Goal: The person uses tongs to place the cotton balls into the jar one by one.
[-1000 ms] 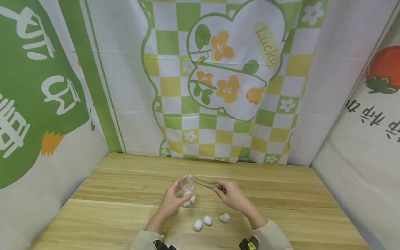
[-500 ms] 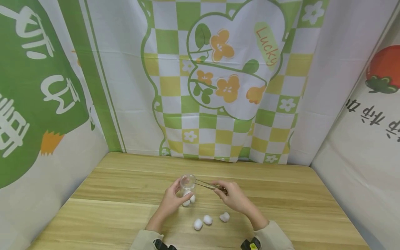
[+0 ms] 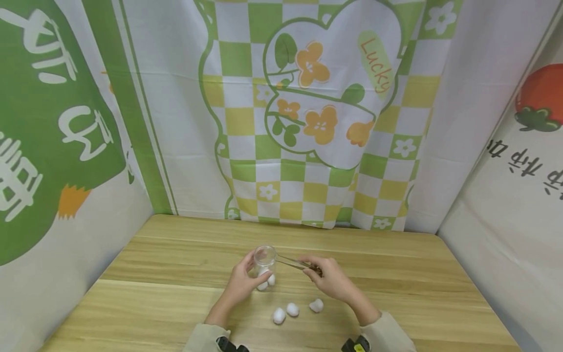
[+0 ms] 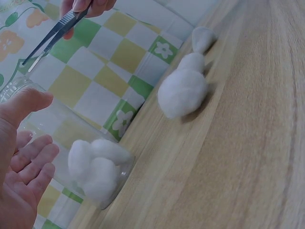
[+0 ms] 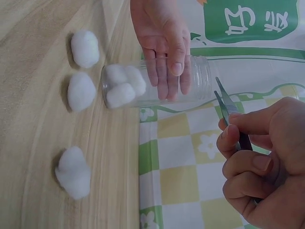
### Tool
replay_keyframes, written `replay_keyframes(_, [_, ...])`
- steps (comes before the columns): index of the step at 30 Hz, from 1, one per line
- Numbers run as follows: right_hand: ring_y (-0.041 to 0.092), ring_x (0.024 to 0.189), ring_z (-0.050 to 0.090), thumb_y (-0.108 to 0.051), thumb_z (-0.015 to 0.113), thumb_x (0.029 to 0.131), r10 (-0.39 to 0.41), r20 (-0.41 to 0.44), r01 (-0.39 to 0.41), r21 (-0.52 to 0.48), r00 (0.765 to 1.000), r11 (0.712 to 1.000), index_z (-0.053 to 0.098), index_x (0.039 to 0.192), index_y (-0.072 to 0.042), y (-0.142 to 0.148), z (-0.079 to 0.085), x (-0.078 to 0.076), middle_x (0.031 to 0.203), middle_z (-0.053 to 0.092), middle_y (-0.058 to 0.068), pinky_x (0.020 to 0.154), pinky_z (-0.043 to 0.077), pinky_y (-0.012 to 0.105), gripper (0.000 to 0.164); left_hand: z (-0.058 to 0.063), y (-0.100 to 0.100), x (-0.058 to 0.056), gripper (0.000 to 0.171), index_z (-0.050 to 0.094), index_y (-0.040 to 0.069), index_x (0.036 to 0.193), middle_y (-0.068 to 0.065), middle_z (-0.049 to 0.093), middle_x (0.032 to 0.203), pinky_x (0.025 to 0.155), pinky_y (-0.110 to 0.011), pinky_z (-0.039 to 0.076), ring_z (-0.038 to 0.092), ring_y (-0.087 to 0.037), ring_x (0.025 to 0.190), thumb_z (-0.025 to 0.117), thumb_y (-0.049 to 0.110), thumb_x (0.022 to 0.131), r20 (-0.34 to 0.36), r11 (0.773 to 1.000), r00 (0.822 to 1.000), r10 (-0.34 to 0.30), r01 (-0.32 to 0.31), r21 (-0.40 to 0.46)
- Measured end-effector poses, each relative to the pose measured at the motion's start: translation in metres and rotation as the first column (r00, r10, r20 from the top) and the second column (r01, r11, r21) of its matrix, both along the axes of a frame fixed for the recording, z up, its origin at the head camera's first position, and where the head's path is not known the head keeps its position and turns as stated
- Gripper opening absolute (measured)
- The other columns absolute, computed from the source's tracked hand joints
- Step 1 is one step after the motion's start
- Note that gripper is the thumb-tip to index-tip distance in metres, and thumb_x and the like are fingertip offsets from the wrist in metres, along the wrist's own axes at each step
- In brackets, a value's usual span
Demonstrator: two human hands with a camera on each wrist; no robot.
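A clear jar (image 3: 265,266) stands upright on the table, its mouth uncovered. My left hand (image 3: 241,284) grips it, thumb on the near side and fingers round the other. Several white cotton balls (image 5: 121,93) lie at the bottom of the jar. My right hand (image 3: 329,279) pinches metal tweezers (image 5: 228,106) between thumb and fingers. The tweezer tips are slightly apart beside the jar's rim, with nothing between them. Three loose cotton balls rest on the table in front of the jar: a left one (image 3: 279,316), a middle one (image 3: 292,309) and a right one (image 3: 316,305).
The wooden table (image 3: 184,264) reaches back to a hanging cloth (image 3: 316,195) with green and yellow checks. Printed cloths also hang at the left side (image 3: 101,234) and the right side (image 3: 497,215).
My right hand and the tweezers have shifted slightly to the right, and the tips have drawn a little away from the jar's rim. The left hand, jar and cotton balls look unmoved.
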State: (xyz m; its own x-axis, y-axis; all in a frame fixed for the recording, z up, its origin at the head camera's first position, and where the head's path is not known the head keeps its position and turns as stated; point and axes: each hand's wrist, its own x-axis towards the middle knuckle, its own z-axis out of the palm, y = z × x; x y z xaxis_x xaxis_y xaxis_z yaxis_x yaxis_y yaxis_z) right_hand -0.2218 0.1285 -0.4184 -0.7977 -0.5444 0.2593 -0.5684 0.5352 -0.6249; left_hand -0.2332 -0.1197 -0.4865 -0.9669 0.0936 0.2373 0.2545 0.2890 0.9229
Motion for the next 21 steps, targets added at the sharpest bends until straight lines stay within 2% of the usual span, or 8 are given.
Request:
replay_keyframes(6, [-0.006, 0.053, 0.037, -0.005, 0.057, 0.094, -0.007, 0.003, 0.007, 0.006, 1.000, 1.000, 0.062, 0.121, 0.001, 0.0015, -0.0013, 0.0013, 0.064, 0.057, 0.006, 0.045, 0.035, 0.011, 0.028, 0.0008, 0.0002, 0.0003, 0.068, 0.044, 0.002, 0.141, -0.021, 0.053, 0.141, 0.115, -0.052, 0.041, 0.049, -0.040, 0.133, 0.076, 0.018, 0.082, 0.005, 1.000, 1.000, 0.004, -0.004, 0.003])
replay_keyframes(12, [-0.006, 0.054, 0.038, -0.004, 0.057, 0.094, -0.007, 0.014, 0.007, -0.001, 1.000, 1.000, 0.061, 0.122, 0.002, 0.0036, -0.0022, 0.0027, 0.066, 0.059, 0.010, 0.046, 0.035, 0.011, 0.029, 0.0010, 0.0003, 0.0003, 0.069, 0.044, 0.002, 0.141, -0.021, 0.053, 0.141, 0.114, -0.052, 0.041, 0.049, -0.041, 0.133, 0.076, 0.019, 0.082, 0.013, 1.000, 1.000, 0.010, -0.010, -0.002])
replay_keyframes(21, [-0.006, 0.055, 0.039, -0.004, 0.058, 0.093, -0.017, 0.014, 0.017, 0.016, 1.000, 1.000, 0.061, 0.121, 0.002, 0.0082, -0.0064, 0.0046, 0.067, 0.059, 0.004, 0.046, 0.038, 0.011, 0.029, 0.0009, 0.0003, 0.0000, 0.069, 0.044, 0.003, 0.141, -0.021, 0.053, 0.141, 0.114, -0.051, 0.041, 0.049, -0.040, 0.133, 0.076, 0.019, 0.082, 0.022, 1.000, 1.000, 0.015, -0.015, -0.001])
